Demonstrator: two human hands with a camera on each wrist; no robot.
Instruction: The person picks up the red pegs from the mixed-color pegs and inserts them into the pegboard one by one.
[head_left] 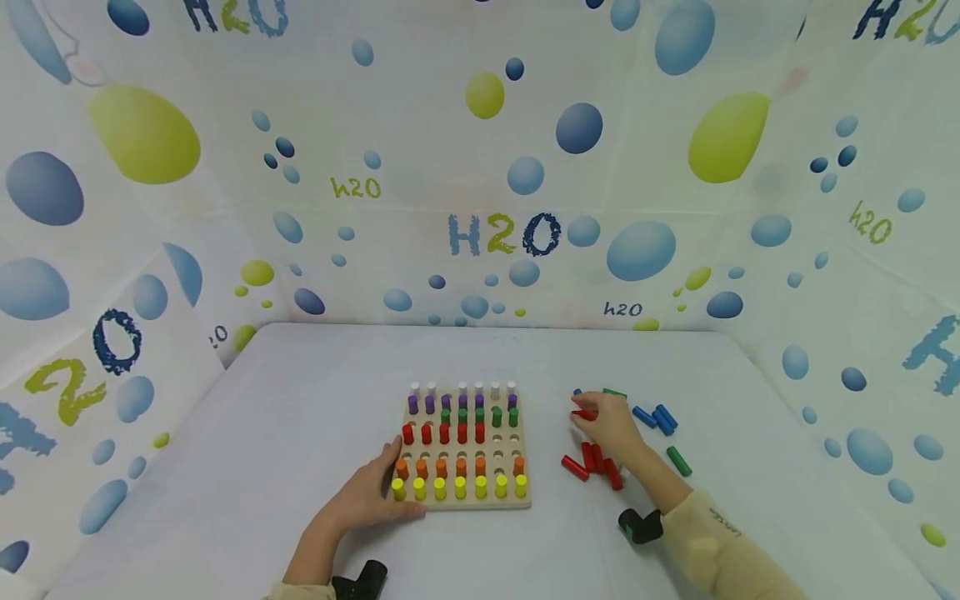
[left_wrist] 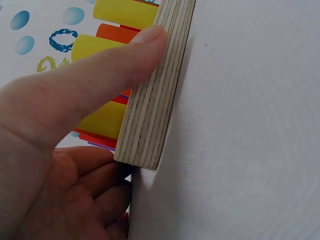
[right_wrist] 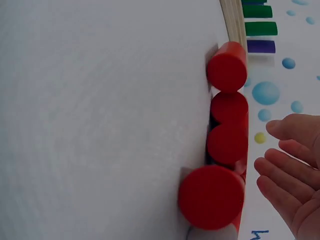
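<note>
A wooden pegboard (head_left: pixel 528 475) stands on the white table with rows of coloured pegs in its holes. My left hand (head_left: pixel 365 497) grips its near left corner. In the left wrist view the thumb (left_wrist: pixel 150 40) lies on the layered front edge, while the other fingers (left_wrist: pixel 107 192) curl at the left side. To the right of the board my right hand (head_left: pixel 611 421) pinches a red peg (head_left: pixel 583 414) between thumb and index finger. In the right wrist view that peg is hidden, and the right hand (right_wrist: pixel 295 165) shows above the loose red pegs (right_wrist: pixel 227 65).
Several red pegs (head_left: pixel 597 458) lie loose below the right hand. Beyond the right wrist are blue pegs (head_left: pixel 663 419) and a green peg (head_left: pixel 678 461); another green peg (head_left: pixel 615 392) lies behind the hand. A bubble-patterned sheet (head_left: pixel 390 108) hangs behind the table (head_left: pixel 315 375).
</note>
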